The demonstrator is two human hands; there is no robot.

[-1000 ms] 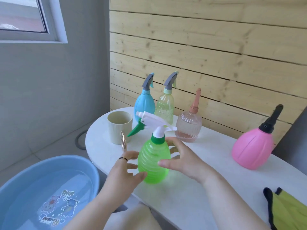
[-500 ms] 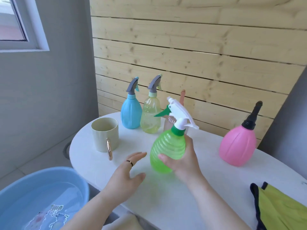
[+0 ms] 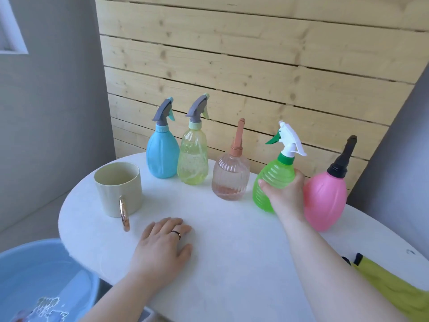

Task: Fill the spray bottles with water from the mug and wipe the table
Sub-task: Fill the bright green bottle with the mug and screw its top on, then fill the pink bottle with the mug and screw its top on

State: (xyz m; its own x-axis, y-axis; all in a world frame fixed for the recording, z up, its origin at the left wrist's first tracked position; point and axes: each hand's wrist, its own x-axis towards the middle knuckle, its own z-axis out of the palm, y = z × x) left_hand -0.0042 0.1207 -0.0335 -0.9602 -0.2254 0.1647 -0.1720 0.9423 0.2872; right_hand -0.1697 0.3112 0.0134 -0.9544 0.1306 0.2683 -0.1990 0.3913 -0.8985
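Risk: our right hand [image 3: 286, 194], fingers curled round the tilted green spray bottle [image 3: 272, 177] just beside the pink bottle [image 3: 323, 198], can knock that pink bottle over with its knuckles, while our left hand [image 3: 162, 245] lies flat on the table [image 3: 232, 270], fingers relaxed, well apart from it.
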